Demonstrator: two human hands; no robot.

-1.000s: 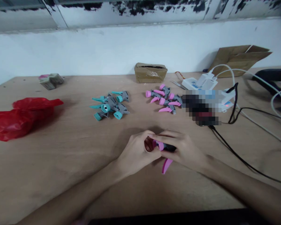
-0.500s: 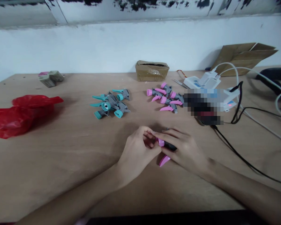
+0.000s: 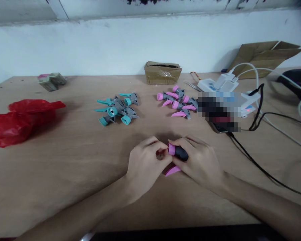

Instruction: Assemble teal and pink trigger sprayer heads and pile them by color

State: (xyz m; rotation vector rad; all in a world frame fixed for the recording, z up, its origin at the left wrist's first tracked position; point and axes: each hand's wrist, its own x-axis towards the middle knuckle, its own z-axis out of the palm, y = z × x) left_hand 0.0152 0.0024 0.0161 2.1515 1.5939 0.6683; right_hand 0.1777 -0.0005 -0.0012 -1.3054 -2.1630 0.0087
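My right hand (image 3: 200,160) is closed around a trigger spray head with a black body (image 3: 181,153), a pink collar (image 3: 171,149) and a pink trigger (image 3: 173,170). The spray head lies sideways, its collar facing left, and fingers cover part of the body. At the collar's open end my left hand (image 3: 147,160) is curled, thumb and fingers brought together against the rim. Whether a small part sits in that pinch is hidden. Beyond the hands lie several grey-and-pink spray heads (image 3: 179,103), with a pile of grey-and-teal ones (image 3: 117,108) to their left.
A red plastic bag (image 3: 27,120) lies at the left. Against the wall stand a small cardboard box (image 3: 163,74) and a larger folded one (image 3: 256,60). A white power strip (image 3: 208,85), a phone (image 3: 219,127) and cables (image 3: 256,154) occupy the right side.
The right fingers have drawn back from the collar's front, so more of the collar and black body shows. The left fingertips are pinched closer to the rim. The view has shifted slightly.
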